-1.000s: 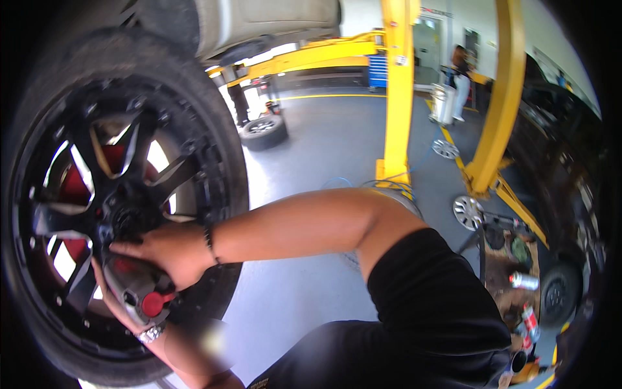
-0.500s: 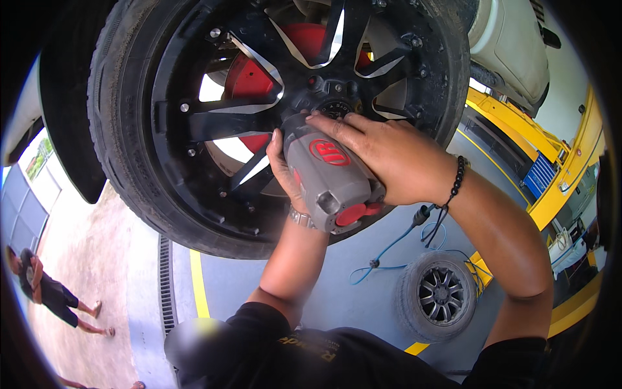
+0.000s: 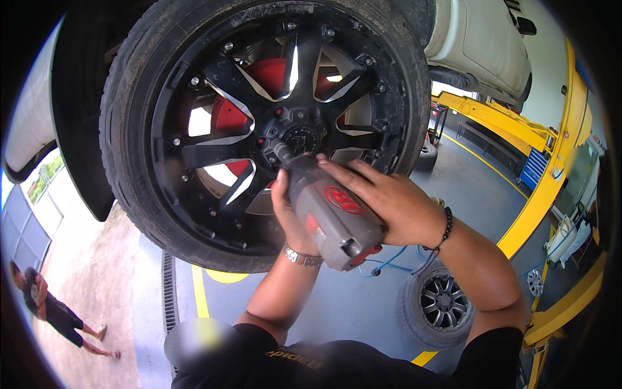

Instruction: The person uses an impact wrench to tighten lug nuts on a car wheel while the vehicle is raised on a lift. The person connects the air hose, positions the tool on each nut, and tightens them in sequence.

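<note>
A grey air impact wrench [image 3: 327,211] with a red badge is held between my two hands, its nose pointing up toward the wheel hub. Its dark socket [image 3: 283,152] meets the hub at the lower left of the round centre cap [image 3: 302,141]; how far it sits over a lug nut I cannot tell. My left hand [image 3: 289,217], below a metal watch, wraps the tool's left side. My right hand [image 3: 392,204], with a black bead bracelet at the wrist, lies over its top and right side. The black spoked wheel [image 3: 214,155] is mounted on a raised vehicle, red brake parts showing behind the spokes.
A loose wheel [image 3: 424,321] lies on the floor at lower right, a blue air hose [image 3: 389,264] close by. Yellow lift arms [image 3: 499,120] and a post stand at right near another white vehicle [image 3: 486,42]. A person [image 3: 55,305] stands at far left.
The wheel looks farther off and the view has shifted. The impact wrench has swung lower in view, so its socket now shows at the hub. Both hands keep hold of it.
</note>
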A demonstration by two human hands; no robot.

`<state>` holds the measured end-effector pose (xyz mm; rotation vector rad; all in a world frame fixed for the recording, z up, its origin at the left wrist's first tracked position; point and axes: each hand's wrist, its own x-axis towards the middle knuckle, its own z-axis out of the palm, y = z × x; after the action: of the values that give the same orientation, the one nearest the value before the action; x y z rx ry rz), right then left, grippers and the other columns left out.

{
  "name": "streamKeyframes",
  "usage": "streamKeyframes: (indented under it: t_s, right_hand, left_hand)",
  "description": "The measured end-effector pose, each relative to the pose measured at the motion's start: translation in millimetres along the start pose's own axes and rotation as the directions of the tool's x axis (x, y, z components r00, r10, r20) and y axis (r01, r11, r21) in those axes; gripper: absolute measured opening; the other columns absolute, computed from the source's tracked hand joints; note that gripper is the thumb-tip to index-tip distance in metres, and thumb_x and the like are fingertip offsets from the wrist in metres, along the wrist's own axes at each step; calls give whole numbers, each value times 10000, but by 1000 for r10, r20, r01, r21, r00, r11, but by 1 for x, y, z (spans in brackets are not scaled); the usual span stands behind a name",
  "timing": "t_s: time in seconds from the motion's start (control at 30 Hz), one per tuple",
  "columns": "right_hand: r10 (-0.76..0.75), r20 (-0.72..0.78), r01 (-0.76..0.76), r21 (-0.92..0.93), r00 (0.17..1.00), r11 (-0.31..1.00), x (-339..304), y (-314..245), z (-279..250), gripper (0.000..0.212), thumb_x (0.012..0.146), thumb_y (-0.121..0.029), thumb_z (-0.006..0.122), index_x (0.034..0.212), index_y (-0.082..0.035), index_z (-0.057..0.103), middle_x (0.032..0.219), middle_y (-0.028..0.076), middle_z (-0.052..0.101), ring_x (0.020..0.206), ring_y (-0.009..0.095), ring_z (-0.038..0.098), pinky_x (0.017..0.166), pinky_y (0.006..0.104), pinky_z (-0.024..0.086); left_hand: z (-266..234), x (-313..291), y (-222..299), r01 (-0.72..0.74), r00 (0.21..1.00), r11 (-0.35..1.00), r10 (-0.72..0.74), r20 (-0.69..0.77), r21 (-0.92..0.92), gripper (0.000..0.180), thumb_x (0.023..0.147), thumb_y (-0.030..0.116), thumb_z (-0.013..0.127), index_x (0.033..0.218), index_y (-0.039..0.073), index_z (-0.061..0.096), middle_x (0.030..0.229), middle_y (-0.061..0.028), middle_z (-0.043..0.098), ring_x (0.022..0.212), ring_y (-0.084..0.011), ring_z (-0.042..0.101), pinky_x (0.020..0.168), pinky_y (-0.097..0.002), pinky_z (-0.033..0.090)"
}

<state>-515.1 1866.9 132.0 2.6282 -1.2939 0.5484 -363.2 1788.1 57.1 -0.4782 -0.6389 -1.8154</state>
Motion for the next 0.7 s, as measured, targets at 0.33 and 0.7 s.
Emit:
streamKeyframes:
  t_s: [0.33,0.7]
  right_hand:
    - [-60,-396,135,166,916,977,-16,77,13,1065,608,-141,844,1521,-122,298,1490,134,436,1312,358,484,1096,417,421]
    - [-33,-200,88,273,979,958,42,99,-7,1064,595,-77,834,1519,-158,312,1377,164,537,1261,367,526,1065,426,444]
  left_hand:
    - [19,63,-37,152,986,978,-141,-85,141,407,915,421,612,1074,47,581,966,-139,655,886,-261,663,831,-407,551]
    - [-16,86,-21,2,995,1000,0,-104,20,476,959,487,550,1160,58,594,1118,-115,653,1071,-281,614,966,-426,485]
